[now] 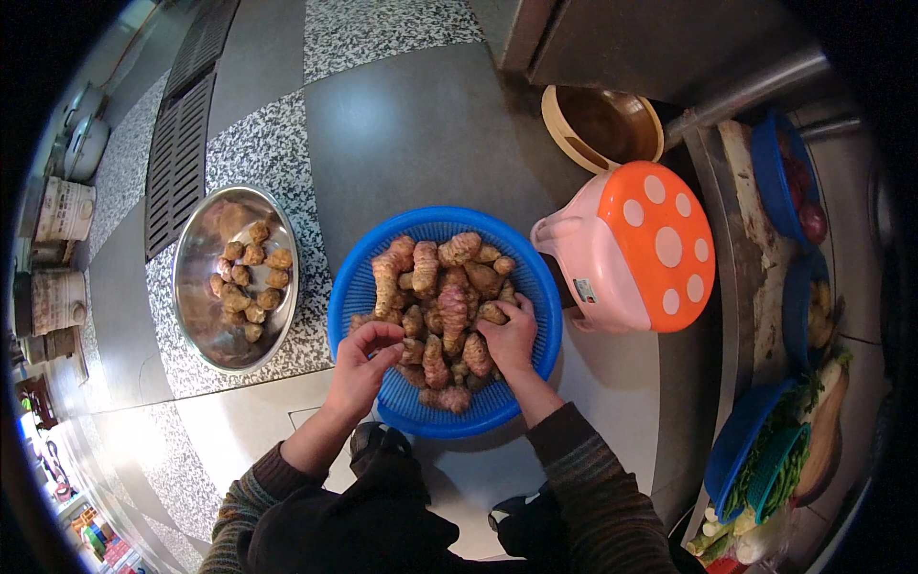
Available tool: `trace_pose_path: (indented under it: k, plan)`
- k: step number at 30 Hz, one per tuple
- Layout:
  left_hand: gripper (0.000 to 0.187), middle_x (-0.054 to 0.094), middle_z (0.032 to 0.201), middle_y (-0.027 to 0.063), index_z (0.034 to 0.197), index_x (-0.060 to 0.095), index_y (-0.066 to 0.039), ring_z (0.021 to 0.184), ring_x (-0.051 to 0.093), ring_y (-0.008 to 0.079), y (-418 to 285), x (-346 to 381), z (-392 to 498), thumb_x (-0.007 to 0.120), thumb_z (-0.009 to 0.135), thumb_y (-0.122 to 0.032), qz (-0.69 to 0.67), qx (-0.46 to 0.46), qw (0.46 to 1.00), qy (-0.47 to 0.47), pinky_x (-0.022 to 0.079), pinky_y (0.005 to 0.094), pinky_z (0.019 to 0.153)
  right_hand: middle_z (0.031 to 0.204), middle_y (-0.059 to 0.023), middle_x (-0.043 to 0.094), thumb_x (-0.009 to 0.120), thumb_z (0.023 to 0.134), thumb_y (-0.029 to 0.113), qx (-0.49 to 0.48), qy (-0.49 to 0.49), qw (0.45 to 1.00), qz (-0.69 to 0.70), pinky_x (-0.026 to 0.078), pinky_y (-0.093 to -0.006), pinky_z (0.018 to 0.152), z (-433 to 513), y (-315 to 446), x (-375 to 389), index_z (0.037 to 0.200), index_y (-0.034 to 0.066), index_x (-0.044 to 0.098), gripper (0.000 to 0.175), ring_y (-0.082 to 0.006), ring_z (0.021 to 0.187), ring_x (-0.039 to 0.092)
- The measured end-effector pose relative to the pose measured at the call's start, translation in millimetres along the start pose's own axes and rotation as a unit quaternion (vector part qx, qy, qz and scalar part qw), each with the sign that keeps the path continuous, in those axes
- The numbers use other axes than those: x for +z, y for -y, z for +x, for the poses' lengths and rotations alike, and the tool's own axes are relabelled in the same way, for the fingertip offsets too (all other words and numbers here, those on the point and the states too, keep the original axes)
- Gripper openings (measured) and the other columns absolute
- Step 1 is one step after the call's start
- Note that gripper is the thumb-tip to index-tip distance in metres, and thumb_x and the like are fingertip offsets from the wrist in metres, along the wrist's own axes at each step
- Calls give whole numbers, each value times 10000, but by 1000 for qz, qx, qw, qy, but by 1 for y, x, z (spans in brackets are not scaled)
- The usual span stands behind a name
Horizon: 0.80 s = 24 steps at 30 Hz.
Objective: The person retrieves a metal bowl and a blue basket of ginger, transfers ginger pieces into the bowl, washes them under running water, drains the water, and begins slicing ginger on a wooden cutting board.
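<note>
A round blue plastic basket (pixel 445 215) stands on the floor in front of me, heaped with knobbly, ringed tubers (pixel 453 308), some of them pinkish. My right hand (pixel 513 337) reaches over the basket's right side, thumb and fingers closed around a small tuber (pixel 492 312). At the left side, my left hand (pixel 366 362) has its thumb and fingertips curled beside another tuber (pixel 411 351); whether it grips that one is unclear. Farther left, an oval-looking steel basin (pixel 204 316) holds several small, rounded brown tuber pieces (pixel 252 255).
A pink and orange step stool (pixel 624 251) stands right of the basket, with a tan bowl (pixel 602 129) behind it. Blue vegetable baskets (pixel 746 430) line a low shelf at right. A slotted floor drain (pixel 179 165) runs behind the basin; white buckets (pixel 61 298) stand far left.
</note>
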<state>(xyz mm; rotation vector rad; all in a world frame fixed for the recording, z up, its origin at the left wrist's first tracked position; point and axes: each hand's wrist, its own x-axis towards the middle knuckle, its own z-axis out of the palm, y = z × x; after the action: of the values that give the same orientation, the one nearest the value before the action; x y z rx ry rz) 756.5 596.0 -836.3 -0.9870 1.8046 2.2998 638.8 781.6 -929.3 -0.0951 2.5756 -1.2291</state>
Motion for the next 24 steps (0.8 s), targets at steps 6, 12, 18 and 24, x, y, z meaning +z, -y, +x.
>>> trace_pose_path:
  k: [6,12,18,24]
  plan:
    - [155,613,918,54,973,583,4,850,580,131,-1,6,-3,571,818,12,-10,-7,1000,9,478,259,756,1170,-216,486,751,556,85,-11,-18,999,-37,429,-398,914,2,-4,8,904,-1,672,367,-366,1073,503]
    - [155,615,924,57,973,584,1,872,585,133,-3,4,-3,573,819,19,-30,-5,999,14,490,265,749,1144,-204,498,759,554,93,-7,-17,999,-29,432,-387,900,1,5,2,893,-11,667,366,-353,1046,515]
    - [282,580,1075,119,1159,503,-23,955,600,211,-15,3,-8,540,887,-88,-137,-91,984,69,512,311,781,1149,-181,490,732,568,77,-65,26,995,73,442,-398,893,-26,61,-37,840,31,679,281,-355,1054,511]
    - [519,506,1227,140,1270,426,-87,1087,543,304,-10,-6,-3,442,914,-465,-475,-221,841,131,497,438,874,1211,-176,465,733,657,144,-273,208,935,87,402,-406,941,-63,150,-29,1016,56,635,383,-344,1131,475]
